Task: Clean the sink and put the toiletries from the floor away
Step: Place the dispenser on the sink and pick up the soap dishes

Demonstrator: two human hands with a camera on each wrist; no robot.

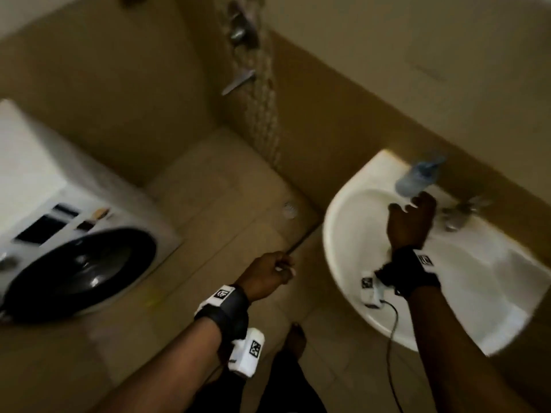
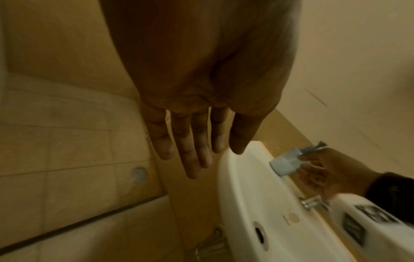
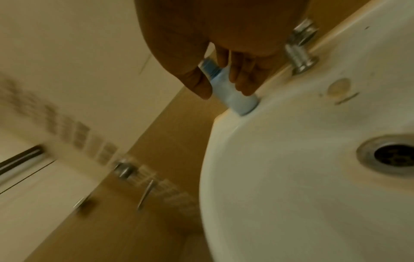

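A pale blue bottle (image 1: pixel 417 177) (image 2: pixel 285 164) (image 3: pixel 235 95) stands tilted with its base on the back left rim of the white sink (image 1: pixel 351 248) (image 2: pixel 241 195) (image 3: pixel 291 177). My right hand (image 1: pixel 411 216) (image 2: pixel 325 170) (image 3: pixel 221 90) holds it between thumb and fingers, just left of the chrome tap (image 1: pixel 459 216) (image 2: pixel 311 202) (image 3: pixel 300 53). The sink's drain (image 3: pixel 394 156) shows in the right wrist view. My left hand (image 1: pixel 268 272) (image 2: pixel 192 152) hangs over the tiled floor left of the sink, fingers straight and holding nothing. The head view is blurred.
A white washing machine (image 1: pixel 80 263) with a dark round door stands at the left. A round floor drain (image 1: pixel 288 210) (image 2: pixel 139 174) lies in the tiles by the wall. Chrome shower fittings (image 1: pixel 238 28) are on the corner wall. My foot (image 1: pixel 295 338) is below the sink's front.
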